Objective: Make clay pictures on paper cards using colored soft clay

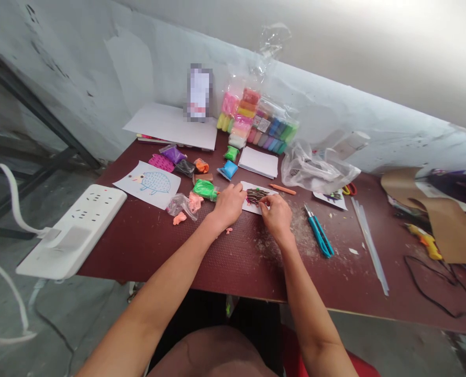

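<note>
Nearest, the person's forearms reach over the front edge of a maroon tabletop (146, 251), with bare board between them and that edge. Straight ahead at 12 o'clock, the left hand (228, 206) and right hand (276, 217) close in narrowly on a small white card (247, 206), fingers gathered at it; whether either pinches anything can't be told from here. Brown clay strips (257, 196) already cover the card's middle in a spiky patch, with a green dab at the top, while its margins are bare. Pale crumbs (303, 233) scatter at 3 o'clock, just beside a teal utility knife (318, 235). At 10 o'clock lies a hedgehog drawing (148, 184) showing only blue lines, and a bag of clay packs (256, 123) sits farther off at 12 o'clock.
</note>
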`<state>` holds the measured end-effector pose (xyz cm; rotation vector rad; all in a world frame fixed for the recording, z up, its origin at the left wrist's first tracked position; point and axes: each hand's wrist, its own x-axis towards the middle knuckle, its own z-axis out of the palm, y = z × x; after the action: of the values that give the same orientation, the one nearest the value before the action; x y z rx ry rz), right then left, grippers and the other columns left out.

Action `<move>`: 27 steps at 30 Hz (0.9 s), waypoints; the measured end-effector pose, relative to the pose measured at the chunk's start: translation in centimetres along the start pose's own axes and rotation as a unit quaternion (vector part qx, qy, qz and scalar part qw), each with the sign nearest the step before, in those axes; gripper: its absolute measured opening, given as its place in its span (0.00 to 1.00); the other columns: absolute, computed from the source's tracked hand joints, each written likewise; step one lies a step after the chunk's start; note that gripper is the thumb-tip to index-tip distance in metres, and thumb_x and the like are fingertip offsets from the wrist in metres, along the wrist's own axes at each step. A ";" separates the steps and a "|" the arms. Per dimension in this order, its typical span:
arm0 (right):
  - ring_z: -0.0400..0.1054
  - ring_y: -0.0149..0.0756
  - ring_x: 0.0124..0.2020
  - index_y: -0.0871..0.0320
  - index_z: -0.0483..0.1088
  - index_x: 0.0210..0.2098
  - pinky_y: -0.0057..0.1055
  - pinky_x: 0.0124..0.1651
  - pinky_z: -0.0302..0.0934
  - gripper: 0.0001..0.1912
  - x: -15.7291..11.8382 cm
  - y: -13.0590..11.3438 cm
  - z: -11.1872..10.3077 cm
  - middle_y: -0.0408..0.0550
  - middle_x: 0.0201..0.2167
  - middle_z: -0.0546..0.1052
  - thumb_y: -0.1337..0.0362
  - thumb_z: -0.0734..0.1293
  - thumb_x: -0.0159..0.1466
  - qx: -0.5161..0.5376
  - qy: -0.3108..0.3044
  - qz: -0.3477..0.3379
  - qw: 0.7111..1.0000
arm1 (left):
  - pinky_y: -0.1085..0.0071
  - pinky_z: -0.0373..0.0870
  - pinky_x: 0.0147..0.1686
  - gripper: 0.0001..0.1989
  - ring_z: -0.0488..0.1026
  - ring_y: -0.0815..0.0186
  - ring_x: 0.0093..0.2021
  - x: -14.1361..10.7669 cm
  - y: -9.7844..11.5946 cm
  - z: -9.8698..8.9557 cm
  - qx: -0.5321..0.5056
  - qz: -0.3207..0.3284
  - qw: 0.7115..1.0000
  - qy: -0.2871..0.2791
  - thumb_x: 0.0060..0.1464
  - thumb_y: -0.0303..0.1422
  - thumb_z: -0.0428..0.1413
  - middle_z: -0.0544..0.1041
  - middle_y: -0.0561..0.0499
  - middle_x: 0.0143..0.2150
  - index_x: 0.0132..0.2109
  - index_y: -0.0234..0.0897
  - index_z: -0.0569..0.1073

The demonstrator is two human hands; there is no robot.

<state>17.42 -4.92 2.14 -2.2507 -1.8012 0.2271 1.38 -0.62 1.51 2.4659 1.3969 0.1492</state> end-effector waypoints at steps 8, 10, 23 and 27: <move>0.75 0.43 0.50 0.56 0.82 0.42 0.33 0.44 0.60 0.08 0.1 -0.5 -0.2 0.51 0.46 0.81 0.67 0.68 0.70 -0.009 -0.015 0.013 1.000 | 0.62 0.72 0.52 0.19 0.72 0.54 0.58 0.0 0.1 -0.1 0.003 0.001 1.000 -0.003 0.72 0.24 0.44 0.76 0.40 0.59 0.57 0.33 0.79; 0.75 0.43 0.49 0.56 0.82 0.42 0.33 0.44 0.59 0.09 0.1 -0.6 -0.2 0.51 0.46 0.81 0.67 0.68 0.70 -0.008 -0.018 0.018 1.000 | 0.62 0.72 0.52 0.19 0.72 0.54 0.58 -0.1 0.1 -0.2 0.005 0.000 1.000 -0.005 0.72 0.24 0.44 0.76 0.40 0.59 0.57 0.33 0.79; 0.73 0.41 0.39 0.55 0.83 0.39 0.33 0.39 0.58 0.09 -0.5 3.2 -1.1 0.51 0.40 0.81 0.64 0.69 0.67 0.005 0.032 0.015 0.999 | 0.61 0.71 0.54 0.19 0.72 0.54 0.57 0.0 -0.1 0.2 0.016 0.009 1.000 0.007 0.72 0.24 0.45 0.76 0.40 0.59 0.56 0.32 0.79; 0.74 0.41 0.42 0.54 0.84 0.45 0.33 0.40 0.59 0.11 -0.3 2.8 -0.3 0.51 0.42 0.81 0.66 0.68 0.68 0.004 0.014 0.001 1.000 | 0.61 0.71 0.54 0.19 0.72 0.54 0.57 0.0 -0.1 0.2 0.013 0.007 1.000 0.009 0.72 0.24 0.45 0.76 0.40 0.58 0.56 0.32 0.80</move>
<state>20.02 -5.83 1.65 -2.2384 -1.7819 0.2030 1.38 -0.62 1.31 2.5024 1.3973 0.1579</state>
